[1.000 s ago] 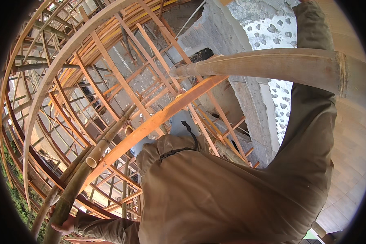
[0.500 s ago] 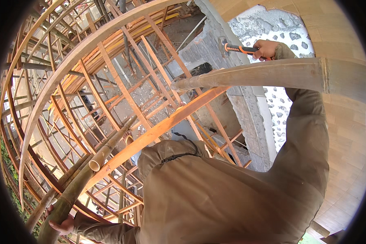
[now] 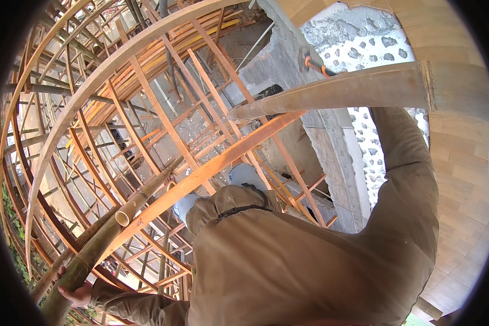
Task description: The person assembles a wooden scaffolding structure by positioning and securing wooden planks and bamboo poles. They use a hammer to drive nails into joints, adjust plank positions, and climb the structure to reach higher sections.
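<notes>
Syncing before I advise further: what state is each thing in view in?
Left hand: wrapped around the green-brown bamboo pole
Right hand: mostly hidden, grip unclear
Hammer: partly hidden behind the upper bamboo pole
Cut bamboo: end open, hollow
Grey wall: edge ragged, broken
White surface: marked with dark spots

Smooth bamboo pole point(image 3: 92, 252), hammerhead point(image 3: 303, 58) seemingly metal

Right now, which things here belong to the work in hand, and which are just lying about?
Seemingly in use:
green bamboo pole, gripped by the left hand
hammer, its orange-and-black handle partly hidden

Seemingly lying about:
stacked planks
slanting pale rod
</notes>
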{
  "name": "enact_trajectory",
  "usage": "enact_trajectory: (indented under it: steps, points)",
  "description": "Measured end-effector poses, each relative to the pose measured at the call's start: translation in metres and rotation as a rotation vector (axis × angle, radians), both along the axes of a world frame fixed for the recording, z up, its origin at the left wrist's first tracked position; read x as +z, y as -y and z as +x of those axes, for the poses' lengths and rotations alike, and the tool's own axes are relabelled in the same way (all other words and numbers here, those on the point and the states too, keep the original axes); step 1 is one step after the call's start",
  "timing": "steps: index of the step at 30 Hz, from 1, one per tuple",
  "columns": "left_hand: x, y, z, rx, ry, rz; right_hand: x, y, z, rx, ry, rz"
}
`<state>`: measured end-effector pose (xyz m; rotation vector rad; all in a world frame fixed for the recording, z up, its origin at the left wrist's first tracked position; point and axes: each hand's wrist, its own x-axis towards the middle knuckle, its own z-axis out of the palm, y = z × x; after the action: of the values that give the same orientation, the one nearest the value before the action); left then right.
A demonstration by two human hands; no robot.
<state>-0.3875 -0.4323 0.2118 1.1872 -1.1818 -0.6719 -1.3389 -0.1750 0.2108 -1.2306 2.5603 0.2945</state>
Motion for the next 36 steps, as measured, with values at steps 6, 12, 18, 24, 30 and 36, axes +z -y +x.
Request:
enact_trajectory:
  steps: [6,12,18,24,30,36]
  points:
    - [-0.004,0.000,-0.010,-0.004,-0.017,-0.079,0.031,-0.013,-0.023,-0.023,0.335,0.420]
    - [0.001,-0.001,-0.021,0.008,-0.046,-0.054,0.116,0.078,-0.015,-0.217,0.203,-0.244]
    - [0.004,-0.007,-0.023,0.034,-0.015,-0.038,0.046,0.046,-0.005,-0.237,0.269,-0.650]
    - [-0.006,-0.005,-0.032,0.053,-0.084,-0.103,0.006,-0.088,-0.017,-0.309,0.816,0.029]
    - [-0.004,-0.005,-0.027,-0.020,-0.054,-0.122,0.093,0.008,0.015,-0.153,0.240,-0.004]
    - [-0.001,-0.006,-0.022,-0.017,-0.120,-0.028,0.174,0.098,-0.008,-0.079,0.171,-0.557]
